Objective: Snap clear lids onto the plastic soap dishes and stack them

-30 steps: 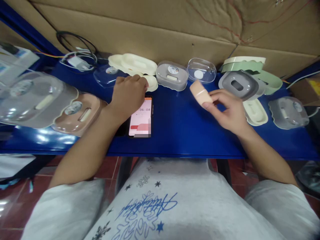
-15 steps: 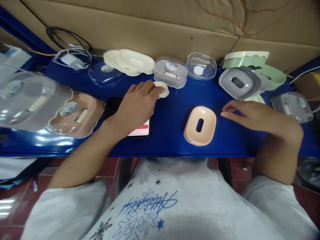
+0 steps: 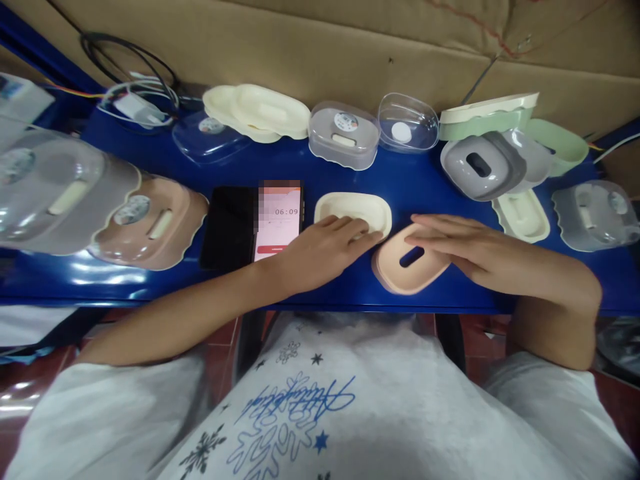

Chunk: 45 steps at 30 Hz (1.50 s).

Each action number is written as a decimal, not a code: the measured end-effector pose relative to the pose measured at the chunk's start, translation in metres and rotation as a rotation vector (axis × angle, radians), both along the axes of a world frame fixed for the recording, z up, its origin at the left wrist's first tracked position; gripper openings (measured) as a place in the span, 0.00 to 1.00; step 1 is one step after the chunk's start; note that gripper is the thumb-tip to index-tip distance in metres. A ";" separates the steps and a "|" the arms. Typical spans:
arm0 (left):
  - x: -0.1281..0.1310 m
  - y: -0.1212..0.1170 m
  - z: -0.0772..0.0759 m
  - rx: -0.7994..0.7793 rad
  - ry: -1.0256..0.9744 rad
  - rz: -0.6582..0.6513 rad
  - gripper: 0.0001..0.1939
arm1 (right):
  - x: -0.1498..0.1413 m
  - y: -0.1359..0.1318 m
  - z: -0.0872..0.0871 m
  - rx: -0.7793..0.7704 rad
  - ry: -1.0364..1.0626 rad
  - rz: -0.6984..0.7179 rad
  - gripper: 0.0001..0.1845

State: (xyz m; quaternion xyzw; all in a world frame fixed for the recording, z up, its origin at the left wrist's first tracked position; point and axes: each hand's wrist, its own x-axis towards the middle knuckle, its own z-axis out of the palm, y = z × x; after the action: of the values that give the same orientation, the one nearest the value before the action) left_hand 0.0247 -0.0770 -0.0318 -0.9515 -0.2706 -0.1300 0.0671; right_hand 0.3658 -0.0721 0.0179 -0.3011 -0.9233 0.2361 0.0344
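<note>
One cream dish (image 3: 359,205), one peach slotted tray (image 3: 394,267), side by side on worktop (image 3: 280,164), seemingly for easy reach; left hand (image 3: 323,252) over cream rim, grip unclear; right hand (image 3: 473,250) over peach, fingers extended

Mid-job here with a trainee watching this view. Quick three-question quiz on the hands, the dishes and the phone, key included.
1. True or false: the right hand hides the whole slot in the peach dish.
2. What is the left hand at?
A) the clear lid
B) the cream dish next to the peach one
C) the white charger
3. Fill in: on the lit phone, the readable digits are ____.

Key:
1. False; much of the slot shows.
2. B
3. 06:09
</note>
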 end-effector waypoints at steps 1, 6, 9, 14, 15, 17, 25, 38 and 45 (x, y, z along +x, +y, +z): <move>0.001 -0.002 -0.001 -0.013 -0.002 -0.022 0.24 | 0.003 0.002 0.001 0.038 -0.023 -0.043 0.31; 0.000 -0.004 0.000 -0.021 -0.053 -0.035 0.23 | 0.020 0.008 0.010 0.168 -0.165 -0.199 0.24; -0.002 -0.001 0.003 -0.056 -0.046 0.102 0.23 | 0.029 0.010 0.010 0.129 -0.190 -0.234 0.33; -0.005 0.006 0.003 -0.209 -0.081 0.243 0.28 | 0.033 0.020 -0.006 0.137 -0.174 -0.259 0.39; -0.006 0.007 0.002 -0.221 -0.092 0.234 0.28 | 0.033 0.024 -0.008 0.132 -0.158 -0.251 0.35; -0.006 0.007 -0.001 -0.223 -0.113 0.215 0.28 | 0.035 0.033 -0.008 0.108 -0.112 -0.228 0.28; -0.006 0.004 0.005 -0.198 -0.234 0.115 0.44 | 0.008 0.025 0.010 0.316 0.022 -0.305 0.34; -0.024 0.032 0.004 -0.106 -0.080 -0.215 0.18 | -0.068 0.006 -0.047 0.407 0.061 -0.249 0.36; -0.025 0.033 0.008 -0.036 -0.020 -0.184 0.16 | -0.063 0.013 -0.048 0.380 0.107 -0.215 0.34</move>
State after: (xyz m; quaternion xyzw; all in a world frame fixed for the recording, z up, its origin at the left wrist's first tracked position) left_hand -0.0002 -0.0445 -0.0234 -0.9721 -0.1850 -0.1402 0.0351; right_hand 0.3025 -0.0591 -0.0300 -0.3730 -0.9106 0.0686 0.1645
